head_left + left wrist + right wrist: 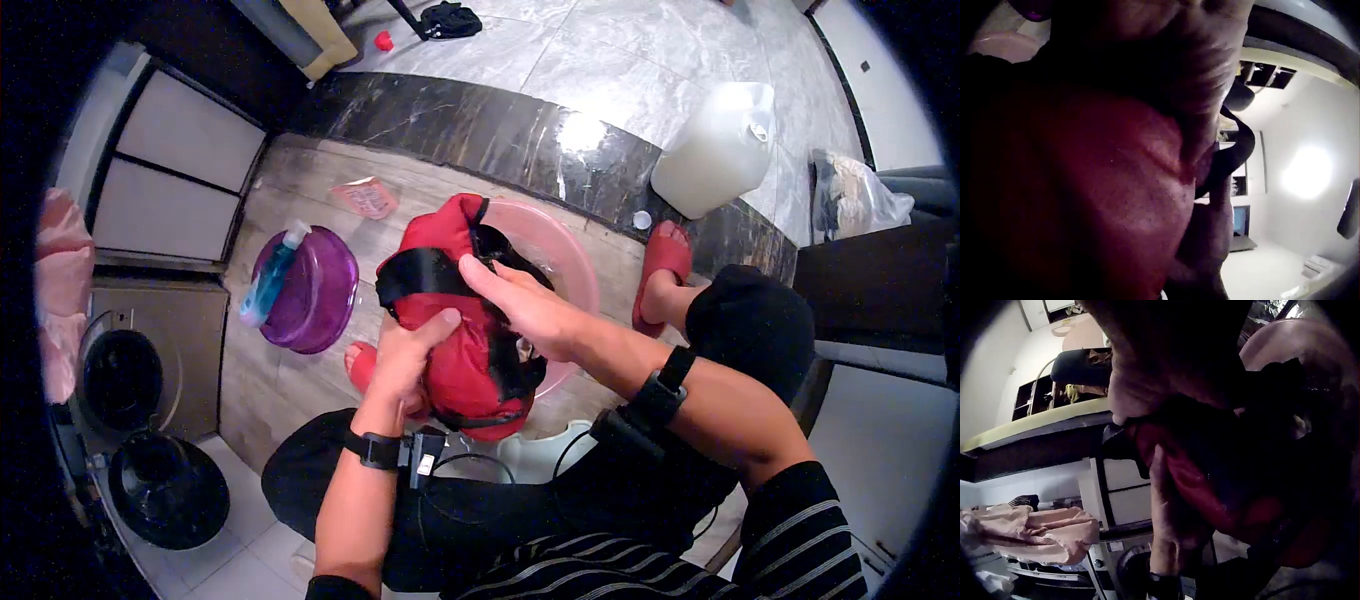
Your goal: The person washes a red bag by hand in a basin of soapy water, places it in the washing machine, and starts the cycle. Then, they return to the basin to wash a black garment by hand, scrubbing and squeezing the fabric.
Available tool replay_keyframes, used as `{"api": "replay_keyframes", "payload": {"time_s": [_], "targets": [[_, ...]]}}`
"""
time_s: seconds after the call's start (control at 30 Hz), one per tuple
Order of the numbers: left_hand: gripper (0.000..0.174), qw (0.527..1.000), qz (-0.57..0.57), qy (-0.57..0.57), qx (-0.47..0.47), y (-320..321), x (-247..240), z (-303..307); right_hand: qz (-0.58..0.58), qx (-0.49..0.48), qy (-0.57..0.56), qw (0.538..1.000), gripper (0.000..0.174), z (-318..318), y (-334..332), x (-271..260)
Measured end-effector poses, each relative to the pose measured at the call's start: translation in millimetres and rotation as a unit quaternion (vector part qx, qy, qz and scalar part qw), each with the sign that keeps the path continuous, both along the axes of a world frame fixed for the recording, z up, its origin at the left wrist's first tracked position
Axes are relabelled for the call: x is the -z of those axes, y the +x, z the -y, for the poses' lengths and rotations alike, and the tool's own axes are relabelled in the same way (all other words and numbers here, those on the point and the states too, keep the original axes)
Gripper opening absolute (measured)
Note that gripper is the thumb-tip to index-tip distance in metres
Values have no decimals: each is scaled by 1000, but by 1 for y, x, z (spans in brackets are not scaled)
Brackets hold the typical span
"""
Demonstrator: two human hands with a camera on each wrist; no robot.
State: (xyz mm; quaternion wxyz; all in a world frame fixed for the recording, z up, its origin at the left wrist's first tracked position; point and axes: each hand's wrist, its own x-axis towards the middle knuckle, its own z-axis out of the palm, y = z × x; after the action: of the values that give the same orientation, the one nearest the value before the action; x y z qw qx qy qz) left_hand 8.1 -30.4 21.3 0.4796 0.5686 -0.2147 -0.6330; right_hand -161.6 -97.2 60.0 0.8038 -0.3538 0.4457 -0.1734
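A red bag with black straps is held up over a pink basin. On its near left side the left hand grips it, thumb lying on the red fabric. The right hand holds the right side near a wide black strap, its thumb on top. In the right wrist view, the right hand is above the red fabric and the left hand below. Red fabric fills much of the dark left wrist view beside the left hand. Most fingers are hidden.
Left of the bag, a purple basin carries a bottle of blue liquid. A pink packet lies on the floor. A whitish jug stands at the upper right, near a small white cap. Red slippers are on the person's feet.
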Motion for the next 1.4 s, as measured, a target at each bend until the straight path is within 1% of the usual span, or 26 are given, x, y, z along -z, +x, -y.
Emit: {"api": "replay_keyframes", "payload": {"time_s": [0.07,0.13,0.2,0.23,0.27,0.3,0.37,0.43,0.47,0.57,0.6,0.7,0.73,0.83,0.87,0.9,0.97,1.0,1.07,1.1,1.13,1.17,1.23,1.27,1.37,1.4], "targets": [[45,997,-77,3,-33,4,3,-1,63,-6,17,998,63,5,-2,2],[45,991,-117,-20,-67,4,5,0,101,-5,15,995,59,12,-4,8],[46,982,-167,-27,-86,7,6,2,139,18,19,990,56,17,-8,8],[48,985,-145,-43,-83,6,6,2,158,30,21,987,55,18,-10,6],[50,987,-123,-59,-79,6,3,1,138,73,45,987,52,16,-7,4],[52,989,-101,-76,-77,4,-2,2,125,80,9,989,51,16,-6,10],[51,988,-106,-89,-67,8,-1,2,99,91,-63,989,50,19,-3,26],[50,988,-88,-108,-59,13,-1,3,46,56,-40,997,52,27,-11,18],[50,986,-102,-116,-66,13,-2,3,18,39,-33,999,54,32,-17,15],[48,979,-131,-129,-82,13,-10,5,-100,-20,-175,979,53,45,-30,14],[48,978,-133,-134,-85,13,-14,6,-125,8,-187,974,47,47,-31,18],[48,974,-140,-147,-97,18,-12,3,-191,39,-378,905,49,54,-37,26],[50,973,-148,-151,-93,23,-8,1,-211,52,-417,883,47,53,-37,25],[51,970,-169,-143,-103,29,0,-3,-203,-38,-447,870,41,53,-40,19],[51,969,-175,-137,-109,31,1,-5,-215,-56,-469,854,46,53,-35,42],[51,970,-160,-147,-105,30,0,-6,-166,-44,-418,892,48,49,-31,48],[52,972,-130,-168,-100,29,-2,-6,-64,-21,-309,949,52,34,-23,53],[54,973,-128,-158,-105,26,-6,-8,-81,-45,-282,955,60,29,-24,43],[56,976,-124,-150,-95,33,4,-13,-45,-13,-219,975,60,19,-20,26],[57,978,-122,-145,-90,34,4,-13,-27,3,-186,982,60,17,-19,22],[59,964,-211,-151,-55,34,5,-12,-51,-31,-187,980,60,20,-18,26],[61,941,-299,-157,-19,32,6,-12,11,-10,-121,993,58,18,-19,25],[65,939,-319,-125,2,24,5,-14,133,30,15,991,53,8,-17,18],[67,964,-252,-89,-14,18,5,-17,158,56,29,985,44,3,-17,33],[74,988,-149,-41,3,-5,-10,-14,120,49,155,979,39,0,-22,20],[75,988,-152,-41,-4,-8,-9,-14,99,53,160,981,39,-1,-21,22]]}}
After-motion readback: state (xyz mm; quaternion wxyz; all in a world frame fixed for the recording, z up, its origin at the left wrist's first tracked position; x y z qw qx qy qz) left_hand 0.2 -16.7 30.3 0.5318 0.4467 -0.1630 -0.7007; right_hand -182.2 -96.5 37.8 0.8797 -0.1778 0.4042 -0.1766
